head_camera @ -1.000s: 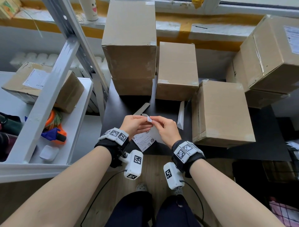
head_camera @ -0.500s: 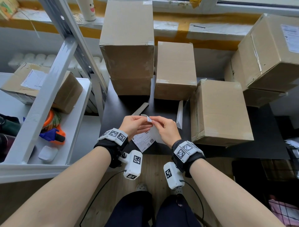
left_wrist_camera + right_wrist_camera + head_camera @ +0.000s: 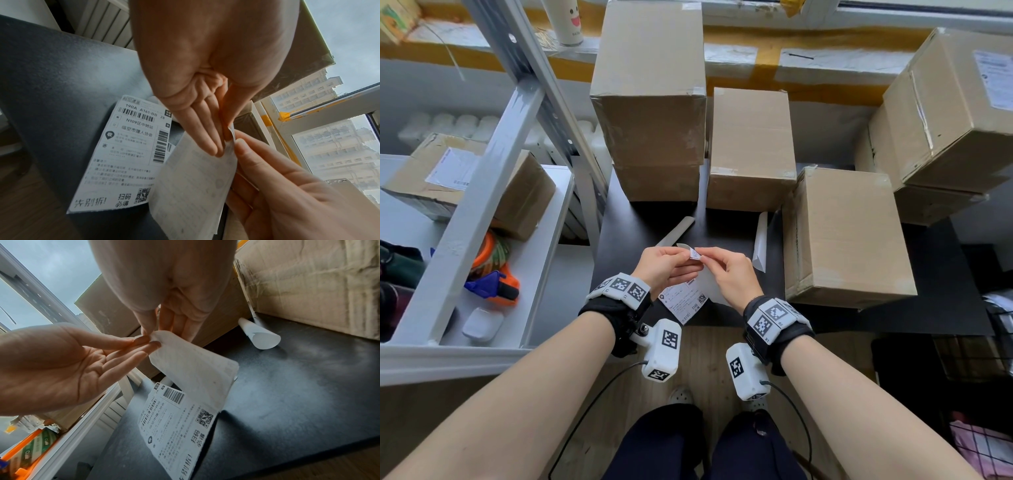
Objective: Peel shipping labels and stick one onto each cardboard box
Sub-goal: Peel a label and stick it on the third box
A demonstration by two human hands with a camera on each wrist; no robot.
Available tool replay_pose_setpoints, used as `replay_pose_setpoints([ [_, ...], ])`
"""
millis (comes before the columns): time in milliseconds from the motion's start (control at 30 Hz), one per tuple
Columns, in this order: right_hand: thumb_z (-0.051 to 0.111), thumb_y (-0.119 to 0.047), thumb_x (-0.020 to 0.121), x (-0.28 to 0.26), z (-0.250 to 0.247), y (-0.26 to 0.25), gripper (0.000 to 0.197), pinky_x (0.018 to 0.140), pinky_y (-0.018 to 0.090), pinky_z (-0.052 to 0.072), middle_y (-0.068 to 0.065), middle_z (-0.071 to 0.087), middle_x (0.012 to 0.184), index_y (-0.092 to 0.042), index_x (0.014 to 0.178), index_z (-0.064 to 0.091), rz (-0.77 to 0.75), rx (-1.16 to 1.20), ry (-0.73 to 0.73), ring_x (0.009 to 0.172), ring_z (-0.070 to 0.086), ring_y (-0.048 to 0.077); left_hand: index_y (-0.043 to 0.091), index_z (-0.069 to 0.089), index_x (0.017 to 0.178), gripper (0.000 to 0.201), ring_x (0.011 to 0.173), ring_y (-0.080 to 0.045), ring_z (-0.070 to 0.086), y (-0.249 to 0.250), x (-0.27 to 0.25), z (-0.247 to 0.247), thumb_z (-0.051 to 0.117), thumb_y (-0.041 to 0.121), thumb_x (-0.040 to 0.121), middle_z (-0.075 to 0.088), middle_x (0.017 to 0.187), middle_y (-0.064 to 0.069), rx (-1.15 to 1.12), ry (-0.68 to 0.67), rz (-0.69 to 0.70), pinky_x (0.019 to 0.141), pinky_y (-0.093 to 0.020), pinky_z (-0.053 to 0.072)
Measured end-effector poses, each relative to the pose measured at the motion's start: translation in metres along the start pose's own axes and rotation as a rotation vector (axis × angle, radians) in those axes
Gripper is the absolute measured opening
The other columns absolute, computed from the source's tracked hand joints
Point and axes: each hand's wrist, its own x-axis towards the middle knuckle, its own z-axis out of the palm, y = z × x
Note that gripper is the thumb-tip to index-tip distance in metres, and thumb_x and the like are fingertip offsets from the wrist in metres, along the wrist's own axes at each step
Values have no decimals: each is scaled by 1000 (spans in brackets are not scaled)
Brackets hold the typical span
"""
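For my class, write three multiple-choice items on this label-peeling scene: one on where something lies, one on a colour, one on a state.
1. Where does the printed spare label lie?
A. on the dark table, under the hands
B. on top of a box
C. on the white shelf

2. What colour is the table?
A. white
B. black
C. yellow

3. What are the left hand and right hand doing?
A. both resting flat on the table
B. pinching one corner of the held label together
C. lifting a box

Key: 1 A, its barcode and text show against the tabletop below the fingers; 2 B, the surface is dark throughout; 3 B, fingertips of both hands meet at the corner.
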Motion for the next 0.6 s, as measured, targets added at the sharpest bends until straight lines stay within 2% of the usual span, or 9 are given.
replay_pose_setpoints([
  [67, 54, -16, 94, 0, 0, 0, 24, 87, 17, 46, -3, 71, 109, -17, 113, 69, 1, 7, 2, 87, 57, -5, -1, 66, 94, 18, 70, -16, 73, -1, 1, 0, 48, 2, 95, 70, 86, -16, 5, -5, 3, 74, -26, 58],
  [167, 53, -16, 95, -1, -1, 1, 25, 83, 9, 43, -4, 70, 108, -17, 114, 69, -5, -1, -7, 86, 56, -8, -1, 66, 95, 18, 71, -15, 73, -2, 2, -1, 48, 3, 95, 71, 83, -14, 4, -9, 0, 73, -25, 59],
  [267, 53, -16, 95, -1, -1, 0, 25, 86, 13, 44, -3, 70, 108, -17, 114, 68, -4, -1, -15, 91, 57, -3, -1, 65, 96, 18, 71, -14, 73, -5, 3, -1, 48, 4, 95, 72, 80, -11, 11, -9, 4, 70, -23, 59],
  [333, 54, -17, 95, -1, -1, 0, 24, 90, 18, 46, -3, 70, 108, -17, 114, 69, 4, 10, -17, 97, 58, 0, -1, 65, 98, 18, 71, -13, 73, -6, 4, -1, 49, 5, 96, 71, 84, -13, 27, -7, 13, 70, -22, 59],
  [500, 59, -21, 92, -1, -1, -3, 22, 84, 10, 47, -6, 72, 101, -17, 110, 71, 6, 58, -3, 90, 63, -2, 1, 64, 104, 18, 74, -13, 72, -8, 5, 0, 51, 9, 95, 70, 91, -15, 50, -16, 32, 73, -22, 59],
  [600, 61, -22, 91, 1, -1, -3, 20, 86, 16, 49, -4, 73, 99, -17, 106, 72, 19, 74, 12, 92, 65, 3, 0, 63, 107, 20, 81, -18, 71, -9, 6, 0, 51, 12, 95, 69, 94, -15, 54, -31, 27, 78, -25, 58],
])
